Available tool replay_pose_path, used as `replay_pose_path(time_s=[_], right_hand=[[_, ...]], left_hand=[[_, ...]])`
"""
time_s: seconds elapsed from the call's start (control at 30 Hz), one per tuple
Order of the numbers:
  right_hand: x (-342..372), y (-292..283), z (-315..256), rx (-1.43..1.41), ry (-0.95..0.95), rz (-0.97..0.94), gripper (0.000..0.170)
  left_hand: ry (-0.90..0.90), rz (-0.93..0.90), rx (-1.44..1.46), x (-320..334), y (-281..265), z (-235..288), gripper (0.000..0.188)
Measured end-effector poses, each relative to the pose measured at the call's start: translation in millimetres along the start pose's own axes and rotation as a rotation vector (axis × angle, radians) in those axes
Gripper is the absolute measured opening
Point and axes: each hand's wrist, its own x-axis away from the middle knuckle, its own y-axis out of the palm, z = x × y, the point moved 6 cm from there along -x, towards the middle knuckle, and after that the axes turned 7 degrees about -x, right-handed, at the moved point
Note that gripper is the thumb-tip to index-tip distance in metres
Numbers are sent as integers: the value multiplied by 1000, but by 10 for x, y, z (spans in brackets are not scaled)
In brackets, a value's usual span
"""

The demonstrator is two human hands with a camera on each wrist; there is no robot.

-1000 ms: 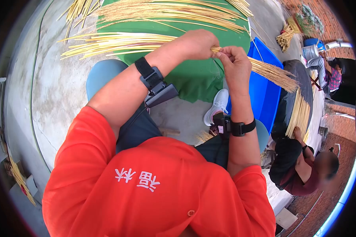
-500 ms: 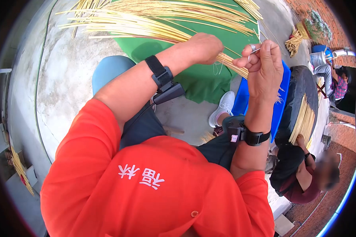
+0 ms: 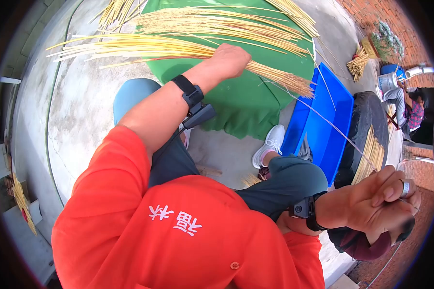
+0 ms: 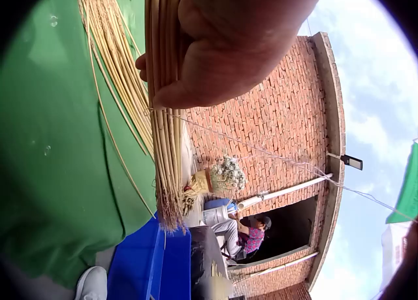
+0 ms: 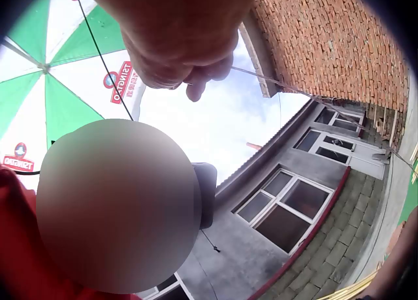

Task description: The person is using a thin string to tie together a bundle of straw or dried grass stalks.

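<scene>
The left hand (image 3: 230, 61) grips a bundle of straw stalks (image 3: 275, 77) above the green cloth (image 3: 236, 111); the bristly ends point right. In the left wrist view, that hand (image 4: 225, 45) has its thumb laid across the stalks (image 4: 166, 143), where a thin thread (image 4: 261, 153) leaves the bundle. Out to the lower right, the right hand (image 3: 386, 197) has curled fingers pinching the far end of the thread (image 3: 330, 124), which runs taut between them. The right wrist view shows the hand (image 5: 183, 39) with the thread (image 5: 287, 86) coming from its fingers.
More straw (image 3: 217, 21) lies across the green-covered table. A blue bin (image 3: 335, 111) stands right of it, beside a black-covered surface (image 3: 373, 115) bearing stalks. Another person sits behind the right hand; a further person (image 3: 413, 113) sits at the far right.
The right hand has moved from beside the bundle far out to the lower right, drawing the thread out long. The left hand has stayed on the bundle, shifting slightly left.
</scene>
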Motion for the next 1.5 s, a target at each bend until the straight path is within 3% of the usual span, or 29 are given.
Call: replay_pose_path(time_s=[0.1,0.13,0.17,0.3,0.37,0.4,0.43,0.53,0.63,0.77,0.87,0.97,1.03,1.1,1.17,1.27,1.5], right_hand=[[20,-174,-256,-95,-34,140,19],[22,-178,-228,-266,28,119,13],[26,-190,-245,-267,15,115,13],[64,-224,-168,-297,178,-59,12],[63,-140,-192,-561,310,-141,15],[90,-207,-270,-454,169,3,20],[98,-211,-315,-458,171,1,20],[189,-330,-497,-9,75,112,24],[225,-251,-498,85,65,80,24],[236,-198,-515,140,47,133,24],[220,-143,-529,67,29,99,20],[157,-151,-455,-138,40,184,13],[65,-279,-149,-340,217,157,7],[93,-166,377,-37,281,162,7],[317,-165,947,-42,467,200,10],[638,21,1506,37,775,114,6],[966,239,1833,233,1090,-32,5]], left_hand=[[-7,12,-37,-14,-12,-46,27],[-46,21,14,-23,-46,-70,28],[-89,34,64,-30,-98,-104,29],[-123,161,168,-7,-267,-134,31],[-153,169,171,-13,-325,-162,32],[-158,172,170,-17,-342,-166,32],[-183,156,164,-16,-347,-169,33],[-232,145,171,13,-337,-205,35],[-265,145,185,28,-363,-257,38],[-272,140,189,29,-363,-300,38],[-255,181,205,44,-366,-303,39],[-235,117,340,15,-342,-319,40],[-150,66,415,-24,-336,-346,40],[-65,0,484,-60,-354,-292,39],[24,-183,666,-53,-351,-189,38],[44,-252,849,-37,-329,-112,34],[175,-347,1132,36,-469,122,33]])
